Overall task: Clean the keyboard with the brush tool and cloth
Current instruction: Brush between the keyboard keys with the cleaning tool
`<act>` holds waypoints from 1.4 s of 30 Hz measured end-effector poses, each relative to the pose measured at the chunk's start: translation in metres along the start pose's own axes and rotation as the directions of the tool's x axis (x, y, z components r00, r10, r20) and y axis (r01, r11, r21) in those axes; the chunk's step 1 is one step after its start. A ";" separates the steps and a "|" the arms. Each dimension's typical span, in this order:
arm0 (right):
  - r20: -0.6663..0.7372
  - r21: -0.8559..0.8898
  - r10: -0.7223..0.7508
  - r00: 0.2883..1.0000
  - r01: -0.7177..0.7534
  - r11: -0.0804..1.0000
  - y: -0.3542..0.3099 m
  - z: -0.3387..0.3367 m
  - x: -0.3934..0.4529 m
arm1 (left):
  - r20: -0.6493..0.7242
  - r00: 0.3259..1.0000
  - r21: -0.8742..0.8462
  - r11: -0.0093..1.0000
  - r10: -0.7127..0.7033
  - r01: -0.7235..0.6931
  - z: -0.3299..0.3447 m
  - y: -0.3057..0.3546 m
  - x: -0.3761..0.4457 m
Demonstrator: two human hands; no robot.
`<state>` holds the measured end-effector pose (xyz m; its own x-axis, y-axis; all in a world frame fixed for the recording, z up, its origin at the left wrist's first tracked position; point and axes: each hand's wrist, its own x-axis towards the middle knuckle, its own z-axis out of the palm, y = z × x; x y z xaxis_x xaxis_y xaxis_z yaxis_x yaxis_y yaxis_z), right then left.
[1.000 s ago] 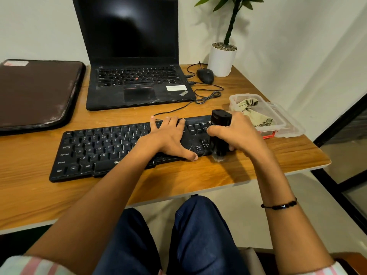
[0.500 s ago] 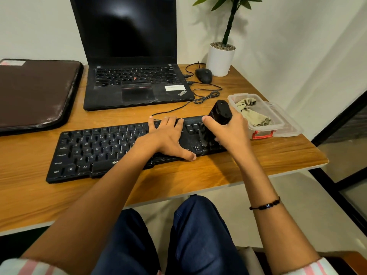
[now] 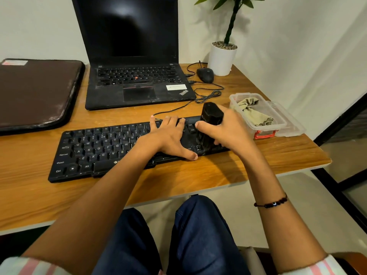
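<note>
Both my hands are on the black keyboard, which lies across the near part of the wooden desk; my left hand lies flat with fingers spread, pressing on the keys right of the middle; my right hand is curled round the black brush tool, held upright with its lower end on the keyboard's right end; the cloth sits in a clear box just right of it.

An office desk setup is indicated by laptop, ext. keyboard, mouse & potted plant.
</note>
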<state>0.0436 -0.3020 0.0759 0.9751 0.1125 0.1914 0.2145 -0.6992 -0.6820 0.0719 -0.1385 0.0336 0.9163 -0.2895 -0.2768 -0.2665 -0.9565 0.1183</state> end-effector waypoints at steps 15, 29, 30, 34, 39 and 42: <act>0.047 -0.072 0.040 0.998 -0.037 0.997 -0.003 -0.002 0.018 | 0.003 1.000 -0.002 1.000 -0.003 0.003 0.000 0.001 -0.001; 0.036 0.148 0.055 0.998 -0.060 0.987 -0.005 0.006 0.005 | -0.010 1.000 -0.014 1.000 0.006 -0.006 0.002 0.000 0.001; -0.011 0.148 0.013 1.000 -0.011 0.989 -0.004 0.012 0.004 | -0.011 1.000 -0.012 1.000 0.007 -0.008 0.002 -0.001 0.001; 0.003 0.077 0.036 0.999 -0.036 0.996 -0.005 0.010 0.004 | -0.010 1.000 -0.004 1.000 0.002 -0.002 0.001 0.000 0.001; 0.052 -0.018 -0.017 0.999 0.018 1.000 -0.017 0.008 0.008 | -0.023 1.000 -0.025 1.000 0.016 -0.016 0.003 -0.001 0.003; -0.061 0.114 -0.024 0.998 0.031 0.993 -0.015 0.021 0.002 | -0.028 1.000 -0.017 1.000 0.015 -0.015 0.004 -0.002 0.003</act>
<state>0.0435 -0.2763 0.0714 0.9642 0.0857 0.2508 0.2498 -0.6101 -0.7519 0.0740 -0.1374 0.0286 0.9202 -0.3025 -0.2486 -0.2753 -0.9513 0.1384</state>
